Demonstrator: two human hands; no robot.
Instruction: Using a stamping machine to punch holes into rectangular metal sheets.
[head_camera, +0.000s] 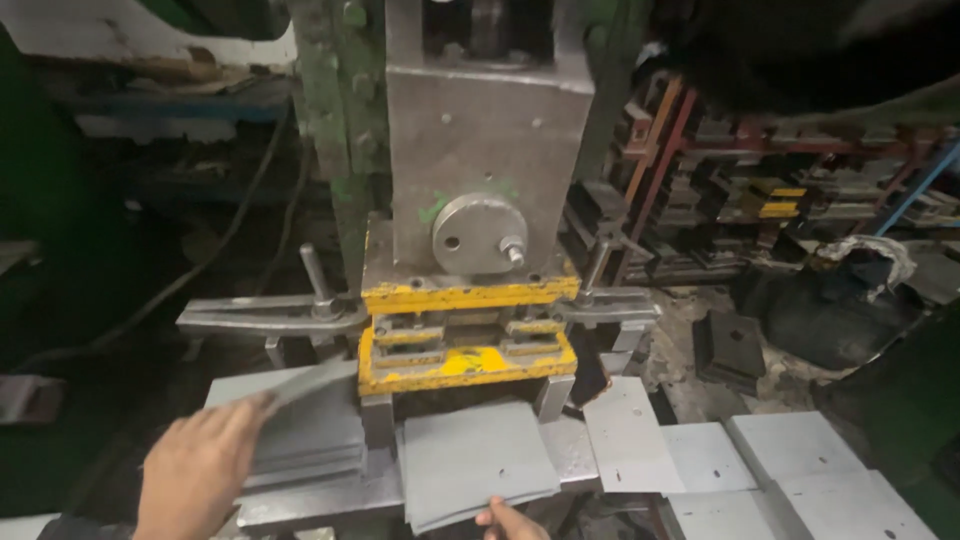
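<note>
- dim workshop, racks of dark metal parts (760, 200) stood behind a grey press (480, 150) with a yellow die (465, 365).
- left hand (200, 470) was clamped on a thin grey sheet (310, 385), lifted off a stack (305, 445) left of the die.
- right hand (510, 522) fingertips touched the front stack (475, 460); grip unclear.
- more grey sheets (760, 470) lay to the right.

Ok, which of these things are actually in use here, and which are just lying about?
In use:
- left hand lifting a grey sheet off the left stack
- right hand at the front stack
- yellow press die

Lying about:
- loose plates at right
- dark block
- cluttered racks behind
</note>
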